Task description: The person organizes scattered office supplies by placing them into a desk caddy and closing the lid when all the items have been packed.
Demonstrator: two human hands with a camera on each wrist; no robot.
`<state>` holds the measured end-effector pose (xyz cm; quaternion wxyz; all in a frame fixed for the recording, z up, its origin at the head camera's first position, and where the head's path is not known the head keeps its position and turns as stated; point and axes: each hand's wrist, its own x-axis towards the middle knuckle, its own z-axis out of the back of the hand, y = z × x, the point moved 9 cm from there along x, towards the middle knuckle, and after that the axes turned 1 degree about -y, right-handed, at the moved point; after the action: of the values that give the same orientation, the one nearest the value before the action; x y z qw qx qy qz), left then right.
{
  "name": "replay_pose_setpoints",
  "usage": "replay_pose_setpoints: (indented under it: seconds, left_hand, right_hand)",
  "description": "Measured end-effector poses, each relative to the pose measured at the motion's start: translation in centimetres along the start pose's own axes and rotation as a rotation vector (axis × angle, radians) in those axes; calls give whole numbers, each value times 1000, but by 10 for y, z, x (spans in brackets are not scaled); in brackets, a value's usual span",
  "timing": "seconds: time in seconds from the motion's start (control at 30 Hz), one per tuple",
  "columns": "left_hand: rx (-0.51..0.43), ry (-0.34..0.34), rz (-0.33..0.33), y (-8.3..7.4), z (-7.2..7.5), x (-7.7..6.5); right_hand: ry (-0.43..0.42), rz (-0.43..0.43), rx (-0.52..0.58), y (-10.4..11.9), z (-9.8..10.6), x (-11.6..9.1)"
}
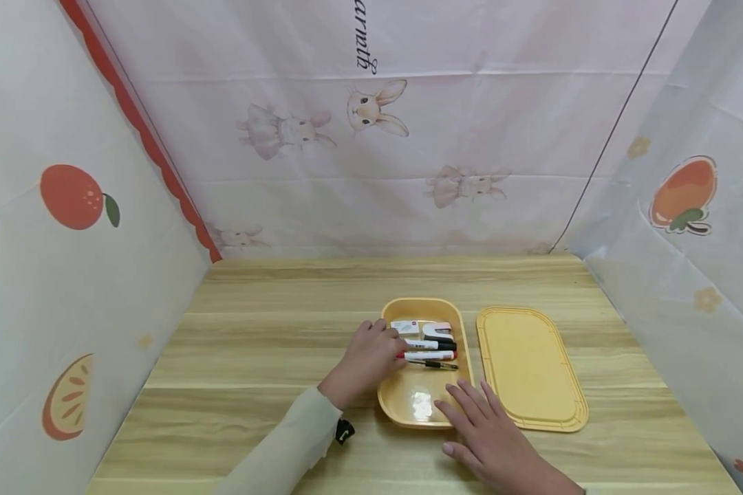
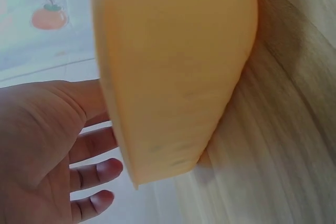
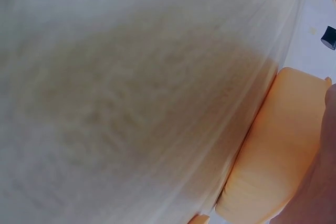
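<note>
A yellow plastic box (image 1: 424,412) stands uncovered on the table. Inside lie a white marker with a black cap (image 1: 424,344), a white and red marker (image 1: 430,355), a black pen (image 1: 439,365), a small white stapler (image 1: 437,331) and a little white carton (image 1: 404,327). My left hand (image 1: 371,354) reaches over the box's left rim, thumb and forefinger at the markers' left ends; I cannot tell whether they pinch one. In the left wrist view the box wall hides those fingertips. My right hand (image 1: 489,433) spreads its fingers at the box's front right corner.
A yellow lid (image 1: 532,371) lies flat on the wooden table (image 1: 272,330), right of the box. A small black item (image 1: 344,431) shows by the left cuff. Printed cloth (image 1: 322,158) hangs behind the table and on both sides.
</note>
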<state>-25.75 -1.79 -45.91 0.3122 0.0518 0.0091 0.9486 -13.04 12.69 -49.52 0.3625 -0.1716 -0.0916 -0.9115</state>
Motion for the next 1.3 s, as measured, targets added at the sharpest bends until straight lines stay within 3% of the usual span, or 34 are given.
replay_pose_setpoints:
  seconds: [0.43,0.63,0.83,1.0,1.3]
  left_hand:
    - [-82,-149,17,-9,26,-17]
    - [-198,-228,17,-28,37,-23]
    - [-407,-189,86,-47,33,-26]
    - [-495,-217,134,-61,37,-25]
    - [-445,-273,142,-94,37,-15]
  right_hand:
    - [2,-9,46,2,2,2]
    - [-8,-15,68,-6,10,3]
    - [-37,-59,86,-29,22,6]
    - [-67,-114,107,-57,34,10]
    - [13,-241,98,-114,34,15]
